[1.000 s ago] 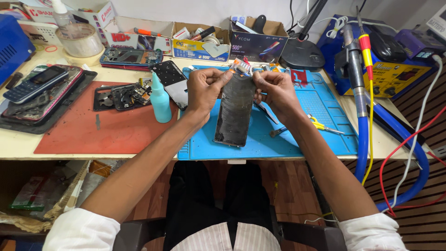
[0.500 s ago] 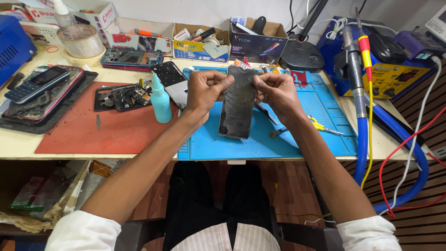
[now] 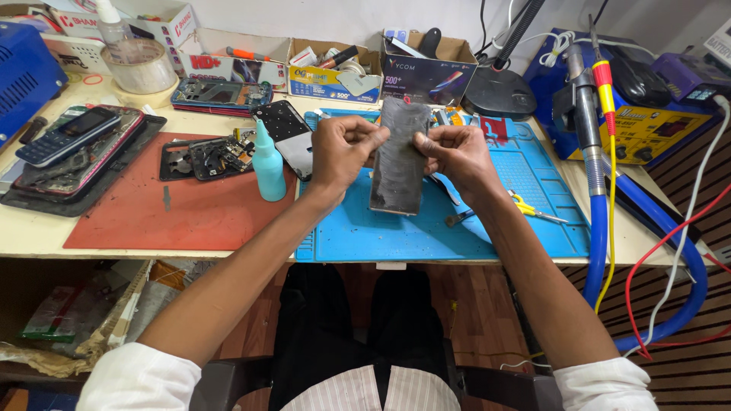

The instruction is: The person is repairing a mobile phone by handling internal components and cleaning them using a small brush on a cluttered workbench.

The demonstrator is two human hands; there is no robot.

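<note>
A long dark phone screen panel (image 3: pixel 399 157) is held upright over the blue work mat (image 3: pixel 495 228). My left hand (image 3: pixel 343 148) pinches its left edge near the top. My right hand (image 3: pixel 451 154) grips its right edge at about the same height. The panel's lower end hangs just above the mat, and its surface looks dull and smudged.
A teal squeeze bottle (image 3: pixel 267 164) stands left of my left hand, beside a red mat (image 3: pixel 175 213) with an opened phone (image 3: pixel 209 154). Yellow-handled scissors (image 3: pixel 529 209) lie on the blue mat. Phones on a dark tray (image 3: pixel 72 144) sit far left; cardboard boxes (image 3: pixel 426 72) and soldering equipment (image 3: pixel 640 114) line the back and right.
The panel has been lifted and tilted more upright, closer to the back of the blue mat. Both hands have stayed on its upper edges.
</note>
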